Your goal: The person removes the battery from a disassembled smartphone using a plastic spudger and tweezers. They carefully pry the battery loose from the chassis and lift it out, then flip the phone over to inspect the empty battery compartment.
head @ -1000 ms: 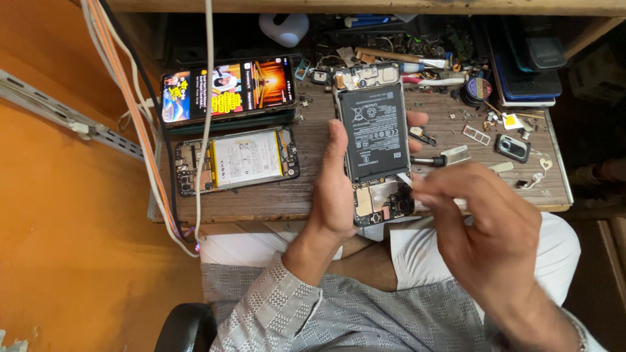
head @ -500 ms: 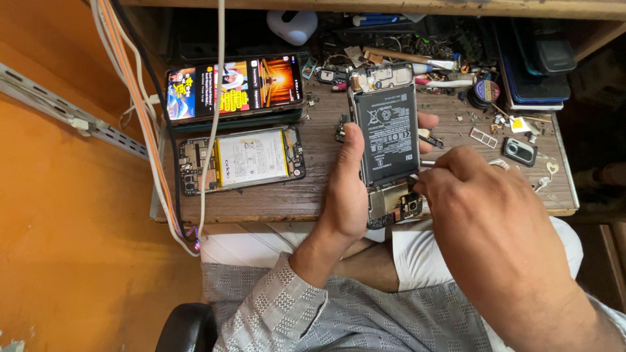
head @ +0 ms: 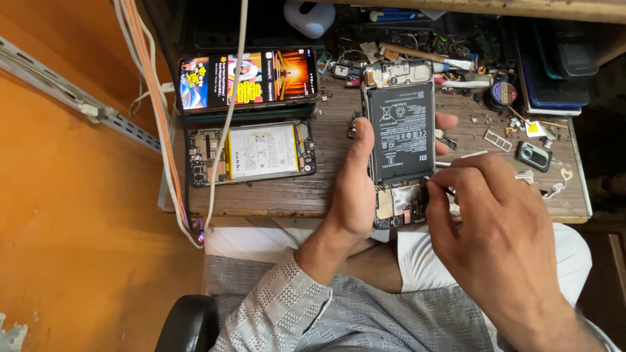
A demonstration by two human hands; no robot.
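One view only, from the head camera, looking down on a wooden worktop (head: 293, 195) and the person's lap. Left hand (head: 355, 189): clasped around an opened phone (head: 399, 140) with its back cover off, thumb lying up the phone's left edge, fingertips showing past the right edge; the phone is held upright above the near edge of the worktop, black battery (head: 400, 130) facing the camera, bare circuit board visible below the battery. Right hand (head: 495, 228): just right of and below the left hand, fingers pinched together at the phone's lower right corner, touching the board area; whether a small tool or part is between the fingertips cannot be told. Left of the left hand, lying flat on the worktop: a second opened phone (head: 253, 153) with a white battery. Beyond that, farther from the hands: a phone with a lit colourful screen (head: 248, 79). A white cable (head: 229, 111) hangs across both of these. Right of the right hand, near: a small black camera module (head: 535, 155) and scattered small parts. Beyond both hands at the back of the worktop: a clutter of tools and components, a white rounded object (head: 310, 16), a stack of dark flat cases (head: 554, 72). Left sleeve, grey patterned, in the foreground.
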